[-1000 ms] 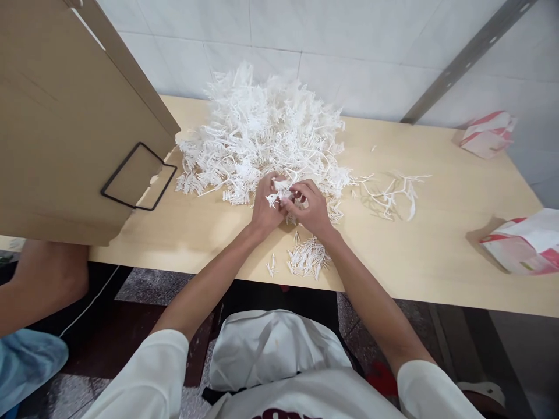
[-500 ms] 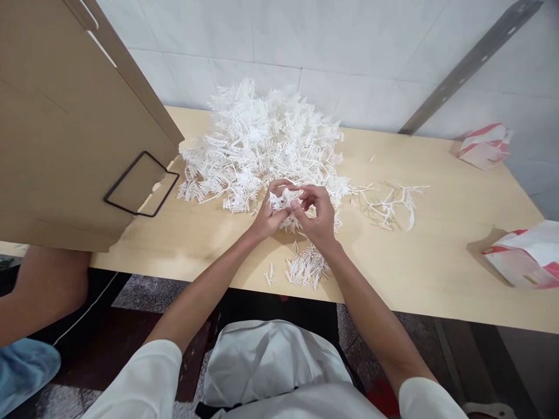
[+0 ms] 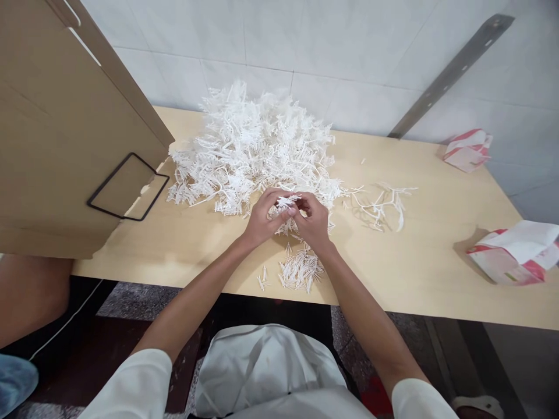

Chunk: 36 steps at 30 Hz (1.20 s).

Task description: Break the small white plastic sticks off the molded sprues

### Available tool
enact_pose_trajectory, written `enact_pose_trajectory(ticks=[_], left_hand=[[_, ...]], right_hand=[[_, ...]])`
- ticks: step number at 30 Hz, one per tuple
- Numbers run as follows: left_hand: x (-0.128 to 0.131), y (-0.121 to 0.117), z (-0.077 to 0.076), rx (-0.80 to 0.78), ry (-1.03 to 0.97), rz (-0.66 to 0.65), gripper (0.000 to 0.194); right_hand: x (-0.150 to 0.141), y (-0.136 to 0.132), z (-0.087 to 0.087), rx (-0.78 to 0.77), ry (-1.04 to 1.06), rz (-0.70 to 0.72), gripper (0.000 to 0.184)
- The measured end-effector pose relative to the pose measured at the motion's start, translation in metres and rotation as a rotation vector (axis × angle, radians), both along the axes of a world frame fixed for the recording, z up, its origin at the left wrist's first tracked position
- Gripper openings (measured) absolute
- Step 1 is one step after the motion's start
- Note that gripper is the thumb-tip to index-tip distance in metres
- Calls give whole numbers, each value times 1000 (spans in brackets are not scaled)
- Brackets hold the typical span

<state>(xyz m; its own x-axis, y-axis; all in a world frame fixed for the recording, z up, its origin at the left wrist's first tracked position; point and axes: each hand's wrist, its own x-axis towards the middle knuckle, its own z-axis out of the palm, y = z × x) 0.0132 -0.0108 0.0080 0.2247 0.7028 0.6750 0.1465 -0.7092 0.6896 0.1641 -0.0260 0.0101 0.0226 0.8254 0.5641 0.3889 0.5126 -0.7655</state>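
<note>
Between my two hands is a small white branched plastic piece (image 3: pixel 288 201) with many thin prongs. My left hand (image 3: pixel 264 219) is closed around its left side. My right hand (image 3: pixel 312 220) pinches at it from the right, its fingertips against those of the left; part of the piece is hidden by the fingers. Just behind the hands rises a big heap of similar white branched pieces (image 3: pixel 257 148). Below them, by the table's front edge, lies a small pile of loose thin white sticks (image 3: pixel 301 270). Bare white branching strips (image 3: pixel 384 206) lie to the right.
A large cardboard panel (image 3: pixel 65 134) stands at the left, with a black wire frame (image 3: pixel 131 186) by its lower edge. Two red-and-white folded paper boxes (image 3: pixel 468 150) stand on the right of the wooden table (image 3: pixel 419 262). Another person's arm (image 3: pixel 35 297) shows at lower left.
My hands have drawn closer together around the white piece, and its prongs now face up between the fingers. The whole view has shifted slightly.
</note>
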Motion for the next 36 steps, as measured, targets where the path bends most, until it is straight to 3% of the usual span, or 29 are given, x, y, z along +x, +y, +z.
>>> enact_pose_trajectory(ticks=[2, 7, 12, 17, 21, 25, 30, 36], left_hand=[[-1, 1, 0, 11, -34, 72, 17], [-6, 2, 1, 27, 62, 182, 14], [-7, 2, -3, 169, 204, 181, 24], [-7, 3, -4, 150, 207, 165, 31], [-8, 4, 1, 119, 138, 131, 29], [-8, 4, -1, 124, 186, 201, 30], [-4, 1, -6, 135, 309, 306, 30], [-1, 0, -5, 51, 183, 303, 23]], right_hand=[[-1, -1, -1, -52, 52, 60, 19], [-1, -1, 0, -139, 106, 142, 23], [5, 2, 4, -181, -50, 165, 22], [6, 2, 7, -78, -317, 176, 25], [1, 4, 5, 41, -452, 96, 23], [-1, 8, 3, 165, -594, -27, 22], [0, 9, 1, 204, -640, -55, 21], [-4, 7, 0, 157, -557, 16, 19]])
